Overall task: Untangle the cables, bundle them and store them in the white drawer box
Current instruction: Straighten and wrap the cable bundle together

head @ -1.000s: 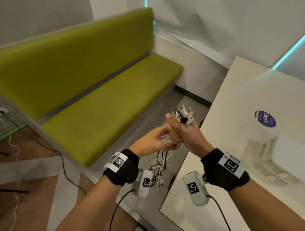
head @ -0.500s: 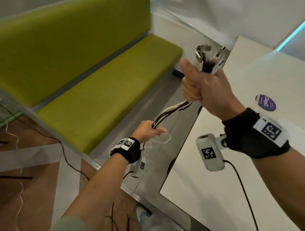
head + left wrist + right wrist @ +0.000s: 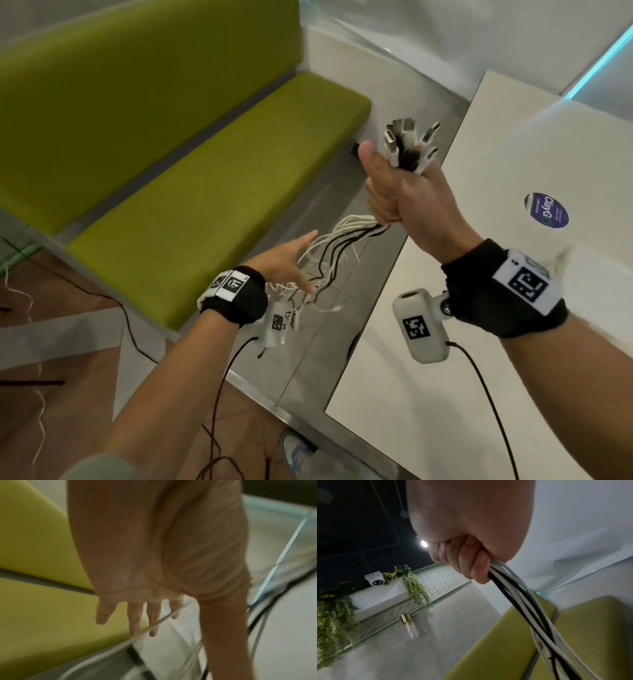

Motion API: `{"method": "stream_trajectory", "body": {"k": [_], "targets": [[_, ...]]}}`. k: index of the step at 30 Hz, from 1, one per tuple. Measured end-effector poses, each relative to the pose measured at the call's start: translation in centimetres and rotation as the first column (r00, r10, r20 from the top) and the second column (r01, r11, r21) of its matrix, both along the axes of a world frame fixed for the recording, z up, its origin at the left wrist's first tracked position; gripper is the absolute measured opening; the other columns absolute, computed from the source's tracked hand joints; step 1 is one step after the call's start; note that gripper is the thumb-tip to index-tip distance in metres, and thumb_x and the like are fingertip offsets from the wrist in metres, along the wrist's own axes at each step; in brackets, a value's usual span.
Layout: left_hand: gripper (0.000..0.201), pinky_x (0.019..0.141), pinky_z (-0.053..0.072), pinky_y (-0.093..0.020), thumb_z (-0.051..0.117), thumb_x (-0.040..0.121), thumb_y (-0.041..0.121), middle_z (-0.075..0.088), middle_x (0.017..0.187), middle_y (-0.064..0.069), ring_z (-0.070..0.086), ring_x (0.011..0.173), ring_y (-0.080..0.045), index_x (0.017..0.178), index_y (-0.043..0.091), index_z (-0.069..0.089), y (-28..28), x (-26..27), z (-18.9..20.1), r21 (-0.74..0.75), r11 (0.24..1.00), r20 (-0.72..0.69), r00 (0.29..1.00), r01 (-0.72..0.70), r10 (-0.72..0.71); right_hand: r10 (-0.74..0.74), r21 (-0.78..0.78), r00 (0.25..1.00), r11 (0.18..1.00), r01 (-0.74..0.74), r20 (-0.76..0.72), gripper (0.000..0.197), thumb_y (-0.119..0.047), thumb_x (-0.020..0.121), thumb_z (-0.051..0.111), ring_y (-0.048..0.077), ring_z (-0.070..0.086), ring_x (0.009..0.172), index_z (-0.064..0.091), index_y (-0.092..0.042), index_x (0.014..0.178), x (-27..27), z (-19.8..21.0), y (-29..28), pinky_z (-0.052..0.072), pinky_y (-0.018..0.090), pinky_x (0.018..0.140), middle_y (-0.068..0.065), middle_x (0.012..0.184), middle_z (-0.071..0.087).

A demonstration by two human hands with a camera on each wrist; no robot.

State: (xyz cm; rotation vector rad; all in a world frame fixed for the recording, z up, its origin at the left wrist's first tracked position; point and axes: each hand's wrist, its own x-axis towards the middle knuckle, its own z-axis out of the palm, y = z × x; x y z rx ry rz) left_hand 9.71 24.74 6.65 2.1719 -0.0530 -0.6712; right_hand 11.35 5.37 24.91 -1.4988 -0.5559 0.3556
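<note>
White and black cables [image 3: 337, 253] hang down-left from right hand [image 3: 404, 195], fist clamped just below the plugs. Left hand [image 3: 287, 260] nearer the loose ends, fingers straight, holding nothing.

Black & white cables [image 3: 337, 245], lime-green bench [image 3: 191, 219], white table [image 3: 445, 377] w/ purple round sticker [image 3: 546, 210], black wristbands [image 3: 239, 301], b/w square-patterned tags [image 3: 525, 286].

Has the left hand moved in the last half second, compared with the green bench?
Yes. The left hand has let go of the cables and its fingers are now spread, slightly further from the bench edge.
</note>
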Motion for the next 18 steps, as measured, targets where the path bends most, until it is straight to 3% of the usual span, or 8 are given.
{"method": "stream_trajectory", "body": {"k": [3,6,8,10,13,15,17,18], "targets": [[0.108,0.113,0.018,-0.024,0.087,0.069,0.03,0.024,0.158,0.017,0.021,0.143,0.0,0.153,0.036,0.02,-1.6,-0.6,3.6,-0.233,0.972,0.135,0.991,0.018,0.014,-0.071,-0.092,0.996,0.994,0.066,-0.046,0.043,-0.016,0.102,0.05,-0.001,0.038,0.034,0.047,-0.026,0.06,-0.5,-1.3,0.5,0.032,0.01,0.041,-0.017,0.039,0.041],[0.07,0.108,0.038,-0.026,0.083,0.075,0.027,0.053,0.139,0.012,0.048,0.13,-0.003,0.135,0.029,0.047,-5.3,-1.7,5.2,-0.509,0.859,0.217,0.959,-0.047,0.181,-0.072,-0.088,0.997,0.993,0.072,0.002,0.044,-0.017,0.1,0.054,0.001,0.033,0.039,0.04,-0.027,0.06,-1.5,-2.9,1.1,0.03,0.01,0.047,-0.017,0.043,0.035],[0.038,0.09,0.054,-0.037,0.073,0.085,0.02,0.066,0.117,-0.006,0.063,0.106,-0.013,0.119,0.009,0.058,-8.2,-2.5,5.2,-0.5,0.861,0.278,0.923,-0.099,0.268,-0.052,-0.116,0.998,0.992,0.048,-0.03,0.049,-0.025,0.098,0.057,0.002,0.028,0.042,0.04,-0.032,0.053,-2.2,-4.0,1.4,0.027,0.013,0.049,-0.017,0.046,0.032],[0.019,0.069,0.054,-0.037,0.055,0.094,0.011,0.065,0.095,-0.019,0.061,0.084,-0.022,0.101,-0.005,0.058,-10.3,-3.0,4.8,-0.47,0.867,0.356,0.863,-0.166,0.359,-0.033,-0.149,0.998,0.989,0.024,-0.06,0.05,-0.027,0.098,0.058,0.003,0.028,0.043,0.04,-0.032,0.052,-2.8,-4.5,1.4,0.027,0.014,0.049,-0.016,0.049,0.031],[0.031,0.051,0.043,-0.043,0.046,0.093,0.02,0.059,0.069,-0.019,0.052,0.062,-0.032,0.078,-0.006,0.054,-11.1,-3.4,2.4,-0.439,0.874,0.416,0.815,-0.209,0.404,-0.026,-0.193,0.999,0.981,0.017,-0.044,0.047,-0.025,0.099,0.057,0.003,0.03,0.045,0.037,-0.03,0.057,-3.3,-4.9,1.2,0.027,0.015,0.052,-0.017,0.051,0.031],[0.032,0.042,0.031,-0.029,0.049,0.085,0.027,0.048,0.048,0.007,0.039,0.046,-0.016,0.059,0.008,0.048,-10.7,-3.6,0.6,-0.459,0.859,0.405,0.808,-0.225,0.428,-0.03,-0.24,0.999,0.97,0.023,-0.026,0.046,-0.025,0.1,0.056,0.004,0.028,0.047,0.035,-0.027,0.059,-3.7,-4.9,1.1,0.026,0.017,0.053,-0.016,0.051,0.03],[0.027,0.044,0.031,-0.025,0.049,0.08,0.031,0.047,0.046,0.013,0.039,0.046,-0.013,0.057,0.016,0.049,-10.1,-4.0,-0.7,-0.482,0.84,0.404,0.788,-0.25,0.466,-0.011,-0.272,1.0,0.962,0.003,-0.025,0.047,-0.022,0.099,0.057,0.003,0.03,0.046,0.037,-0.027,0.057,-4.3,-4.6,1.1,0.027,0.013,0.052,-0.016,0.048,0.031],[0.03,0.045,0.037,-0.029,0.049,0.081,0.032,0.055,0.051,0.003,0.046,0.05,-0.019,0.06,0.01,0.053,-9.9,-4.2,-1.3,-0.482,0.833,0.388,0.787,-0.271,0.48,0.005,-0.284,1.0,0.959,-0.01,-0.02,0.049,-0.021,0.099,0.057,0.003,0.032,0.045,0.039,-0.028,0.054,-4.6,-4.4,1.2,0.027,0.012,0.051,-0.017,0.046,0.033]]}}
